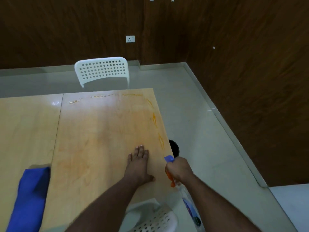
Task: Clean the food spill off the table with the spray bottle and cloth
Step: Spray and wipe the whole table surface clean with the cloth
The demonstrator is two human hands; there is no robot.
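A: What is seen nearest the camera?

B: A white perforated chair [155,220] is seen below the near table edge. At the near left, a folded blue cloth [29,198] is laid on the table [100,131], well apart from both hands.

A: How are the 2 hands placed?

B: The left hand [138,164] is pressed flat on the tabletop, fingers straight and held together, nothing gripped. The right hand [178,169] is curled tightly round the neck of the spray bottle [185,195], which is held just past the table's right edge, its blue nozzle pointed forward and its clear body slanted down toward the camera.

A: And the spill?

B: An orange food spill [158,131] is streaked along the right edge and the far edge, with a faint orange smear spread across the middle. A dark round bin [174,148] is partly hidden under the right edge. Beyond the table, a 2nd white chair [102,70] is set on pale floor before a dark wood wall, where 1 socket [130,39] is mounted.
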